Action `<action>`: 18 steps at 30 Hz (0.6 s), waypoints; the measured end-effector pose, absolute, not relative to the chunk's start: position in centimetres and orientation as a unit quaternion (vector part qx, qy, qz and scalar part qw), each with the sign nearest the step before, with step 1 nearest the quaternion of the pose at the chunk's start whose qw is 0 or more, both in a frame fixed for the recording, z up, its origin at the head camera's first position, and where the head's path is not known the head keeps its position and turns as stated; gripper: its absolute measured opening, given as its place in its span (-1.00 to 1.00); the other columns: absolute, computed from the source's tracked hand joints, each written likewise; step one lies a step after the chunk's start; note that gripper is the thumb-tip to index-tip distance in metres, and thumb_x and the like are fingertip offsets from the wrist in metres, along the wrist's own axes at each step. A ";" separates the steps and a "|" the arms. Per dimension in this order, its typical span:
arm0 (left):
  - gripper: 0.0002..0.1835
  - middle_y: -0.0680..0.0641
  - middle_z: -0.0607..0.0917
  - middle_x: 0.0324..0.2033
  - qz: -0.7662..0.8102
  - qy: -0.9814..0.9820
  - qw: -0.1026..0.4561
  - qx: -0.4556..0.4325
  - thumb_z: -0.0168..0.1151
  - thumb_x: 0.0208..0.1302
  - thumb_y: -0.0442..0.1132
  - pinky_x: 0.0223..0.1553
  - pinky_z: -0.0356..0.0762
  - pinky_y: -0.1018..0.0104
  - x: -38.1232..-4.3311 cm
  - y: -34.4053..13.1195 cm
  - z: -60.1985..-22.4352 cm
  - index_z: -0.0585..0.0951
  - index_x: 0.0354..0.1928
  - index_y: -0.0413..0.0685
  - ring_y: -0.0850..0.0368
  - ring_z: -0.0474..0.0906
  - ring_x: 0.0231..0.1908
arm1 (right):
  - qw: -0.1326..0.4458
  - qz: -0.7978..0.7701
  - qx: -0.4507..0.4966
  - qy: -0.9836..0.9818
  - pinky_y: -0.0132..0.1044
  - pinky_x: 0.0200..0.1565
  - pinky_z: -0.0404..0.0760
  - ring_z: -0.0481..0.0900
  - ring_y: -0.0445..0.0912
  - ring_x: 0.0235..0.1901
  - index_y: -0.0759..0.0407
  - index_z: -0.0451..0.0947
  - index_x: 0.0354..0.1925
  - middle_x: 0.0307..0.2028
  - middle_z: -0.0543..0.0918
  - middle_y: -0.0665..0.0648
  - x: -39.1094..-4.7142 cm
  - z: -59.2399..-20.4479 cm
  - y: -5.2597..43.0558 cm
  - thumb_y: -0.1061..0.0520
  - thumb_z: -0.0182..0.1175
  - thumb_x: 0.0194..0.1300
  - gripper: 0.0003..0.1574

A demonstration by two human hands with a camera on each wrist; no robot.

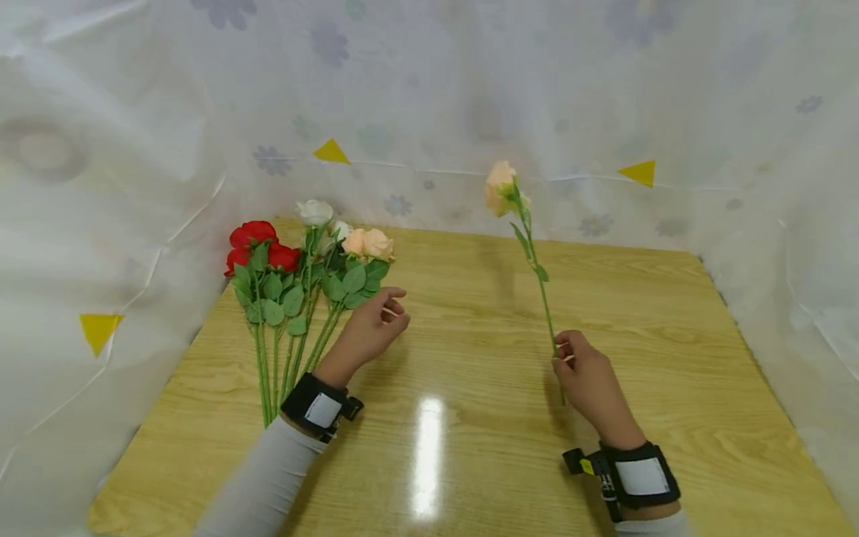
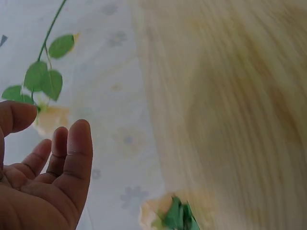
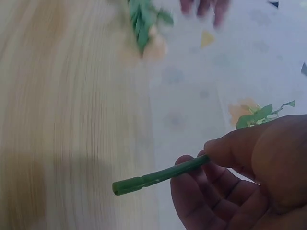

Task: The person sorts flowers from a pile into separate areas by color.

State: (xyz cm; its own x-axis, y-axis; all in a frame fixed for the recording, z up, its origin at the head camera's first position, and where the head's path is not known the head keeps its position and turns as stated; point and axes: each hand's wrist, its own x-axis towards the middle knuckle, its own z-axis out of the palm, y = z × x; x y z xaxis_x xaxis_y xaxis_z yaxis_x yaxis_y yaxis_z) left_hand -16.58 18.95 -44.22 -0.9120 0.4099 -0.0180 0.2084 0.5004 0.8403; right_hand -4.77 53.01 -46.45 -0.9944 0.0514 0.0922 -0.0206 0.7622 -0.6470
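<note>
A peach rose on a long green stem stands nearly upright above the table, its stem pinched near the lower end by my right hand. In the right wrist view the cut stem end sticks out past the thumb and fingertips. My left hand hovers over the stems at the left, fingers loosely bent and holding nothing. Beside it lie red roses, white roses and peach roses with green leaves. The left forearm covers some of their lower stems.
The wood-grain table carries the flowers on its left side. A pale floral sheet hangs around the back and sides, with yellow triangles on it. A bright light reflection lies on the front middle of the tabletop.
</note>
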 end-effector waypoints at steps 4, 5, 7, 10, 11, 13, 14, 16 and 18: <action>-0.51 -0.16 0.51 -0.04 0.429 0.882 0.105 0.164 0.09 0.34 -0.09 -0.19 0.57 0.01 -17.2 14.8 -44.4 0.34 0.26 -0.05 -0.03 0.49 -0.07 | 0.043 0.297 -0.046 -0.953 -0.19 -0.57 0.45 0.50 -0.03 -0.48 0.35 0.31 0.07 -0.23 0.55 0.35 -3.3 -46.0 58.5 0.25 -0.01 0.35 -0.65; -0.50 -0.19 0.50 -0.03 0.422 0.886 0.104 0.161 0.08 0.35 -0.10 -0.18 0.56 -0.02 -17.2 13.7 -44.3 0.34 0.27 -0.09 -0.07 0.48 -0.05 | 0.039 0.290 -0.057 -0.955 -0.19 -0.58 0.44 0.51 -0.02 -0.49 0.37 0.29 0.09 -0.21 0.54 0.39 -2.8 -45.9 59.8 0.24 -0.02 0.36 -0.64; -0.49 -0.24 0.48 0.00 0.406 0.895 0.103 0.151 0.07 0.35 -0.10 -0.16 0.55 -0.07 -17.3 11.6 -44.0 0.33 0.28 -0.13 -0.13 0.46 -0.03 | 0.030 0.275 -0.081 -0.958 -0.19 -0.60 0.43 0.51 -0.01 -0.51 0.41 0.26 0.10 -0.19 0.52 0.45 -2.0 -45.9 62.2 0.23 -0.04 0.36 -0.60; -0.47 -0.31 0.45 0.07 0.382 0.908 0.104 0.138 0.05 0.37 -0.08 -0.13 0.53 -0.12 -17.0 8.5 -43.8 0.31 0.29 -0.20 -0.19 0.43 0.02 | 0.017 0.247 -0.112 -0.962 -0.18 -0.62 0.42 0.53 0.06 -0.50 0.49 0.22 0.10 -0.17 0.50 0.54 -0.9 -46.0 65.6 0.23 -0.04 0.34 -0.55; -0.46 -0.32 0.44 0.09 0.371 0.913 0.105 0.131 0.04 0.38 -0.07 -0.12 0.53 -0.14 -16.9 7.6 -43.7 0.31 0.29 -0.20 -0.20 0.43 0.03 | 0.010 0.240 -0.123 -0.963 -0.17 -0.62 0.43 0.52 0.08 -0.51 0.52 0.21 0.10 -0.17 0.48 0.57 -0.5 -46.0 66.6 0.23 -0.04 0.33 -0.54; -0.45 -0.34 0.43 0.12 0.359 0.919 0.106 0.123 0.02 0.38 -0.05 -0.11 0.52 -0.16 -16.5 6.1 -43.5 0.30 0.29 -0.22 -0.22 0.42 0.04 | -0.002 0.221 -0.141 -0.965 -0.15 -0.62 0.44 0.53 0.12 -0.50 0.57 0.20 0.07 -0.19 0.48 0.60 0.0 -45.9 68.7 0.25 -0.05 0.30 -0.53; -0.44 -0.36 0.43 0.13 0.356 0.920 0.106 0.123 0.01 0.39 -0.04 -0.11 0.51 -0.17 -16.4 5.5 -43.5 0.30 0.29 -0.25 -0.23 0.42 0.04 | -0.005 0.211 -0.149 -0.966 -0.14 -0.62 0.44 0.53 0.14 -0.50 0.59 0.20 0.06 -0.21 0.49 0.60 0.3 -45.9 69.6 0.25 -0.06 0.28 -0.53; -0.43 -0.37 0.43 0.12 0.349 0.923 0.104 0.123 0.02 0.38 -0.03 -0.11 0.51 -0.18 -16.0 4.6 -43.3 0.30 0.28 -0.26 -0.25 0.43 0.03 | -0.014 0.194 -0.167 -0.967 -0.12 -0.63 0.44 0.52 0.15 -0.52 0.62 0.21 0.01 -0.24 0.51 0.61 0.7 -46.0 71.1 0.27 -0.07 0.23 -0.53; -0.43 -0.39 0.44 0.11 0.344 0.925 0.098 0.130 0.02 0.38 -0.04 -0.13 0.53 -0.18 -15.7 4.0 -43.2 0.31 0.27 -0.29 -0.27 0.44 0.02 | -0.031 0.181 -0.187 -0.965 -0.11 -0.66 0.42 0.50 0.15 -0.56 0.63 0.20 0.00 -0.33 0.54 0.58 1.1 -46.3 72.2 0.28 -0.09 0.19 -0.52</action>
State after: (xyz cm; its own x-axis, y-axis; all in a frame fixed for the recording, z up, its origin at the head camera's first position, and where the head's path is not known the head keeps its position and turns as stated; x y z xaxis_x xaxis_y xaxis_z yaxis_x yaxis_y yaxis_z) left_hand -15.66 4.02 -43.18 -0.9472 0.3071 -0.0920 0.1722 0.7294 0.6620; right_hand 1.06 72.24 -46.28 -0.9280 0.3502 -0.1270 0.3724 0.8643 -0.3381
